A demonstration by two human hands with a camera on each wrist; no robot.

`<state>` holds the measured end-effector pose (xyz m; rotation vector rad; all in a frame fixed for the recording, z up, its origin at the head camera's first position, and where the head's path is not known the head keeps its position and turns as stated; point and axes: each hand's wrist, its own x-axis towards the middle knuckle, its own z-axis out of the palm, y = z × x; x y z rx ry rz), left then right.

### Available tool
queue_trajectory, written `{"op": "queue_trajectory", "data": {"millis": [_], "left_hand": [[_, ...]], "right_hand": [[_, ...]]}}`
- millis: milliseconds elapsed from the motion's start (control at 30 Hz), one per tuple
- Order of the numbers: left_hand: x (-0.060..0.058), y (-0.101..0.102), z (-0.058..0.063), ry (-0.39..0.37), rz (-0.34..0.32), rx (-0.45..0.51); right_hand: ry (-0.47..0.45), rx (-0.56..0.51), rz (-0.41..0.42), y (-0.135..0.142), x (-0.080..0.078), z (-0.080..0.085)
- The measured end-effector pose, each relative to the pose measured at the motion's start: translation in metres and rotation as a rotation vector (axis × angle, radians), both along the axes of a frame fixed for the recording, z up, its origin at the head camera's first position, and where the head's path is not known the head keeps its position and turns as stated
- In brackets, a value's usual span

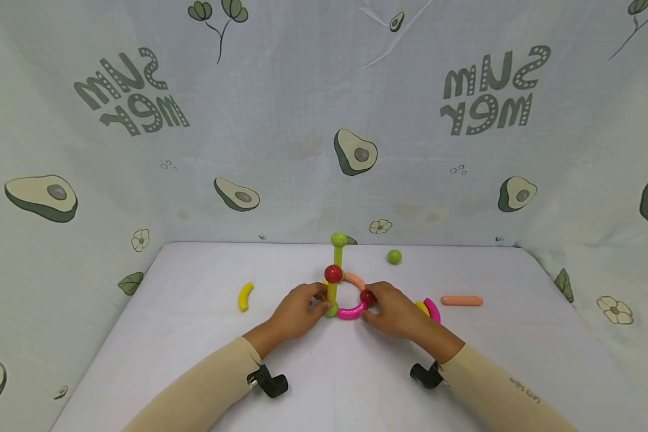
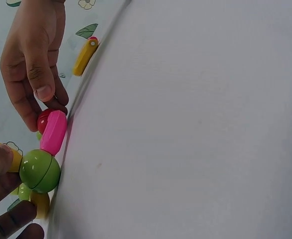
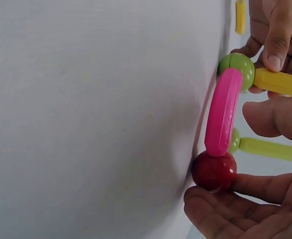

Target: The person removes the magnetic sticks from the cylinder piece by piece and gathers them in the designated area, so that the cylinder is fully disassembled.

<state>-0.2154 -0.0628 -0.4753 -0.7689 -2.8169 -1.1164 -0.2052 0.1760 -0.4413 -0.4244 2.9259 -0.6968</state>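
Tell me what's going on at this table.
A person is handling a ring of rods and balls. The left grip holds the upright yellow rod; the right grip holds the red ball joined to the pink rod. Behind, a lime rod stands upright, topped by a green ball. A curved yellow rod, another green ball and a straight orange rod lie loose.

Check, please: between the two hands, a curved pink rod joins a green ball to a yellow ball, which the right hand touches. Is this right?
One colour is wrong: the right wrist view shows a red ball, not yellow. The curved pink rod joins it to the green ball, and the right hand touches it.
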Motion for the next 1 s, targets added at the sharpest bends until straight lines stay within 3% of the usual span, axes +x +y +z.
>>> {"op": "queue_trajectory", "data": {"millis": [600, 733, 833, 1000], "left_hand": [[0.011, 0.008, 0.002, 0.031, 0.005, -0.055], [0.013, 0.009, 0.003, 0.074, 0.019, -0.058], [0.014, 0.01, 0.007, 0.109, 0.026, -0.01], [0.015, 0.015, 0.014, 0.122, 0.004, 0.141]], "right_hand": [[-0.027, 0.013, 0.015, 0.003, -0.006, 0.001], [0.014, 0.008, 0.01, 0.001, -0.006, 0.005], [0.085, -0.078, 0.001, -0.002, -0.003, 0.012], [0.136, -0.352, 0.023, -0.012, 0.004, 0.026]]}}
